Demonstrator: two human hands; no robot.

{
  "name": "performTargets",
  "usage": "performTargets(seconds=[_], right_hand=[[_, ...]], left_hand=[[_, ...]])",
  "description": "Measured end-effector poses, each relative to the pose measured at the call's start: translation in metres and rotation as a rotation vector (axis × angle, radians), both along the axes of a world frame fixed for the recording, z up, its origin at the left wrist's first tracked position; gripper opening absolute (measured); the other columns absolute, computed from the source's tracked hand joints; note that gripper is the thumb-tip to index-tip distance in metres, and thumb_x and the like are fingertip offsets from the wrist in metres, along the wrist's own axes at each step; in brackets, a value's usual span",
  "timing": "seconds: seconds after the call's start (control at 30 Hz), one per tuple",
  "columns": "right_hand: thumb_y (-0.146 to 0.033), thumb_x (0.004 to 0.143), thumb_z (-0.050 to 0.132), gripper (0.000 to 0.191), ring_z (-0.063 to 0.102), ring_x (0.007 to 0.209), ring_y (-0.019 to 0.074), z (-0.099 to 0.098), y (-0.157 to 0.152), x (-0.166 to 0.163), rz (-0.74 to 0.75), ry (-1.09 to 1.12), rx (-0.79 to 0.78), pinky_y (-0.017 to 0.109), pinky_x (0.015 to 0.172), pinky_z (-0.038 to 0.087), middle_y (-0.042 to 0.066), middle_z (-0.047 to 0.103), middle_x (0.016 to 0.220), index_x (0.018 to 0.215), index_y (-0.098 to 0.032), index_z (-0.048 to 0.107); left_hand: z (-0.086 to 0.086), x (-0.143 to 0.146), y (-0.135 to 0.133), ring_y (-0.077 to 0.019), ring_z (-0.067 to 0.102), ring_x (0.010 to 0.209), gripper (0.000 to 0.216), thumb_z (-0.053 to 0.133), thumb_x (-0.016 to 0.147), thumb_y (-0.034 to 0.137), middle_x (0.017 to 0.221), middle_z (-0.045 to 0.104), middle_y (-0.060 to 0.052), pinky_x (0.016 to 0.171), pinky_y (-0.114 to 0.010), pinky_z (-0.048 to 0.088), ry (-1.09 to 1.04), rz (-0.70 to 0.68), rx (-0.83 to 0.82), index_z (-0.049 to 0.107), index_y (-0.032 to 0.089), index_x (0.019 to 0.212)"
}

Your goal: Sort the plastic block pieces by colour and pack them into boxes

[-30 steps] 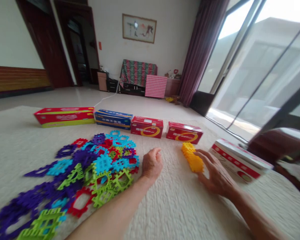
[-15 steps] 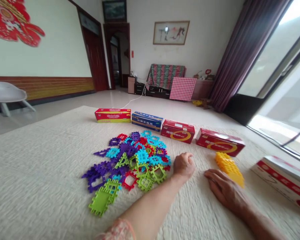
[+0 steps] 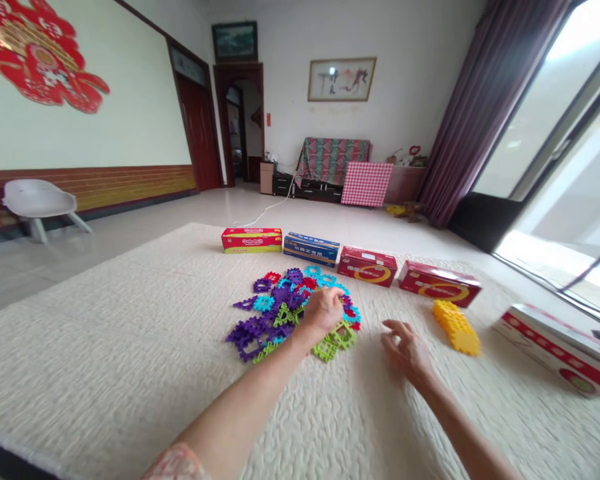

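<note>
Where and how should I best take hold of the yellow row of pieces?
Probably across its middle, from above, with the right hand. The yellow row is long and narrow, and the mat shows along both long sides, leaving room to pinch it. The pieces seem to overlap, so gripping one end might separate them.

With the right hand (image 3: 406,348) as the clock's centre, I see free cream mat (image 3: 363,413) at seven o'clock, between the two forearms (image 3: 265,393), and an open patch at twelve. One red box (image 3: 367,267) bars eleven and another (image 3: 440,283) one, a narrow gap separating them. The yellow block stack (image 3: 456,327) blocks two; past it, a bare strip leads to the white-and-red box (image 3: 545,340) at three. The left hand (image 3: 324,309) and interlocking pieces (image 3: 283,295) crowd ten.
</note>
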State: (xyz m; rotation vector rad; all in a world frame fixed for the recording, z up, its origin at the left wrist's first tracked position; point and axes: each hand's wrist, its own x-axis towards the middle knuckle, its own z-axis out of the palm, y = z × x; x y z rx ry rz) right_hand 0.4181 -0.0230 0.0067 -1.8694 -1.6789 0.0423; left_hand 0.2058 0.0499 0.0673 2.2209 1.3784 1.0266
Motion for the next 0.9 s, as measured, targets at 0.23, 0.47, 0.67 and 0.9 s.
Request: performTargets(seconds=[0.23, 0.47, 0.67, 0.9], right_hand=[[-0.051, 0.073, 0.063, 0.067, 0.028, 0.134, 0.0364, 0.011, -0.008, -0.101, 0.376, -0.144, -0.013, 0.061, 0.098, 0.034, 0.012, 0.036, 0.145, 0.133, -0.027, 0.044], [-0.046, 0.077, 0.062, 0.046, 0.028, 0.131, 0.0365, 0.010, -0.017, -0.122, 0.345, -0.233, -0.041, 0.060, 0.098, 0.033, 0.010, 0.041, 0.142, 0.117, -0.024, 0.058], [-0.040, 0.078, 0.063, 0.036, 0.033, 0.130, 0.0321, 0.007, -0.034, -0.105, 0.418, -0.192, 0.025, 0.055, 0.097, 0.037, 0.011, 0.047, 0.136, 0.110, -0.023, 0.059], [-0.037, 0.076, 0.064, 0.032, 0.041, 0.125, 0.0310, 0.001, -0.047, -0.059, 0.453, -0.196, 0.075, 0.051, 0.095, 0.039, 0.011, 0.052, 0.131, 0.104, -0.022, 0.060]], left_hand=[[-0.015, -0.089, -0.012, -0.0203, 0.061, 0.098, 0.036, 0.055, 0.080, 0.030, 0.101, 0.068, -0.008, 0.091, -0.032, 0.046, 0.243, 0.080, 0.015, 0.062, 0.018, 0.114], [-0.035, -0.077, -0.033, -0.0220, 0.059, 0.098, 0.037, 0.051, 0.082, 0.024, 0.104, 0.065, -0.008, 0.088, -0.033, 0.046, 0.397, -0.027, 0.033, 0.057, 0.020, 0.119], [-0.031, -0.067, -0.051, -0.0218, 0.057, 0.093, 0.028, 0.042, 0.086, 0.017, 0.095, 0.064, -0.007, 0.085, -0.033, 0.045, 0.488, -0.099, 0.123, 0.059, 0.019, 0.108], [-0.028, -0.033, -0.067, -0.0216, 0.056, 0.091, 0.025, 0.043, 0.086, 0.016, 0.092, 0.064, -0.007, 0.083, -0.033, 0.045, 0.513, -0.214, 0.182, 0.059, 0.020, 0.105]])
